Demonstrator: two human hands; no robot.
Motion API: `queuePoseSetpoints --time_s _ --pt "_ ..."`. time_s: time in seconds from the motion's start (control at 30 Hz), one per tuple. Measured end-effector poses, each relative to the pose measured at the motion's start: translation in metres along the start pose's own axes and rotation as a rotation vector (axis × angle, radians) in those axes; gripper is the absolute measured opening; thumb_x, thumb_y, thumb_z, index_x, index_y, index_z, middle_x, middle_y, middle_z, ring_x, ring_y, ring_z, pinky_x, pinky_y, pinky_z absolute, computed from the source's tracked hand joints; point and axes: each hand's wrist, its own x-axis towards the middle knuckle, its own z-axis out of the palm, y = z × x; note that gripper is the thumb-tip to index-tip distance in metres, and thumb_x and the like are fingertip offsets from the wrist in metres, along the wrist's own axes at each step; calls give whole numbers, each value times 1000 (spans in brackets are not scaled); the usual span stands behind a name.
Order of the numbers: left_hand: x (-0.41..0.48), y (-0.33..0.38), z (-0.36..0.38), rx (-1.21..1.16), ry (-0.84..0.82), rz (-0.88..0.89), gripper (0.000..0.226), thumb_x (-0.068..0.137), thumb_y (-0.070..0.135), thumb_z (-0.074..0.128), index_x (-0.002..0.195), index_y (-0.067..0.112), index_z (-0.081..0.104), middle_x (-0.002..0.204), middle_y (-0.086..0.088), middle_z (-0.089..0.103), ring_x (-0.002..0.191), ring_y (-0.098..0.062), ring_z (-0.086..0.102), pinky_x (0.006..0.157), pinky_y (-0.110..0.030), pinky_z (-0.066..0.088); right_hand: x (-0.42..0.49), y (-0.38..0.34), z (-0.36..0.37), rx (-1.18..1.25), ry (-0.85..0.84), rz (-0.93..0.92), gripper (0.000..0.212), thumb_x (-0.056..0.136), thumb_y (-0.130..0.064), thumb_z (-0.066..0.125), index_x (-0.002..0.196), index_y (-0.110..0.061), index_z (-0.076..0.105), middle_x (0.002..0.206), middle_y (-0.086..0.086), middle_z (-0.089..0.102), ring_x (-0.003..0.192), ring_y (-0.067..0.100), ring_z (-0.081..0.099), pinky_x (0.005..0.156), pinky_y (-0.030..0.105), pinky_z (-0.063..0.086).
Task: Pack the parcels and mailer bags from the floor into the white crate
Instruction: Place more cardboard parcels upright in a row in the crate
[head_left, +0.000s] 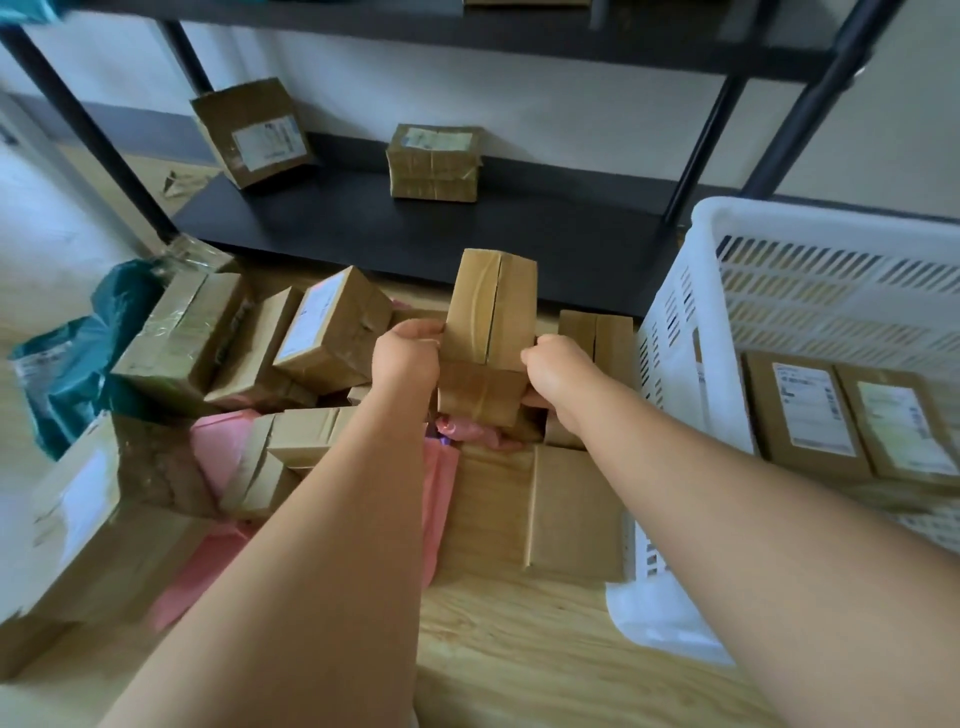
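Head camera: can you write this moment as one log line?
left hand + right hand: grip taped box | white crate: two labelled parcels inside | floor pile: unpacked

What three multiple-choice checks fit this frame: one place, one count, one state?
1. Relative to the floor pile, the white crate stands: A left; B right; C on top.
2. Parcels on the black bottom shelf: A none; B two; C five.
3. The taped parcel above the pile is: A in the crate; B on the floor; C held by both hands.
B: the crate stands right of the pile. B: one tilted parcel, one flat parcel. C: left hand and right hand grip its sides.
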Motion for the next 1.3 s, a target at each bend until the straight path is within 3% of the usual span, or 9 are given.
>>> queuePoseSetpoints --time_s 0.07,0.17,0.3,0.57,0.77,0.87,1.03,1.17,1.3 --pt "-13 8 -5 -36 -36 13 40 94 2 45 120 25 65 109 2 61 87 -10 55 65 -18 45 -9 -2 -9 49 32 13 42 98 -10 39 140 -13 42 120 13 56 104 30 58 92 45 53" --pt "-32 19 -13 -57 -94 -79 32 93 29 60 122 17 61 106 -1 61 99 -18 57 92 -32 49 -25 -5 -28 165 19 0 38 96 -9 43 134 -6 49 121 16 58 104 32 61 87 43 56" --pt "-62 32 -22 -129 -201 -189 59 71 63 72 105 16 57 90 5 57 98 -18 54 94 -36 38 -57 -5 -58 327 36 -17 21 100 -6 43 113 -11 59 110 12 63 86 23 64 61 31 58" --pt "-132 66 -28 -96 -172 41 51 70 46 82 106 14 63 98 -1 70 84 -13 67 57 -21 45 -128 -4 -102 122 91 -274 40 100 -16 44 138 -31 43 114 0 54 102 23 60 86 40 57" --pt "-173 91 -24 -16 -188 237 47 70 25 85 110 16 61 105 1 68 96 -17 66 85 -34 56 -164 -1 -137 170 12 -251 57 82 -74 48 116 -28 49 103 -4 61 99 18 58 92 38 48" --pt "-192 103 -16 -42 -198 275 68 76 19 81 136 18 48 121 -2 62 108 -21 61 96 -41 52 -174 5 -156 161 18 -285 62 78 -71 58 119 -25 55 111 2 64 103 23 60 96 43 49" --pt "-219 123 8 -52 -290 341 60 89 18 68 143 25 41 124 -1 59 109 -20 60 93 -38 53 -187 15 -203 267 30 -286 60 73 -66 67 119 -27 62 109 -3 70 103 21 64 94 42 49" --pt "-235 136 46 -22 -369 402 57 94 16 61 145 25 39 119 3 59 107 -17 61 83 -29 56 -193 29 -249 306 31 -271 38 88 -52 61 115 -27 66 107 -3 71 102 18 62 74 34 48" --pt "-246 145 98 -3 -428 419 55 94 15 60 144 23 41 114 3 61 95 -13 62 76 -25 56 -186 47 -300 234 118 -229 38 87 -54 60 113 -27 68 110 -4 69 107 19 60 97 42 44"
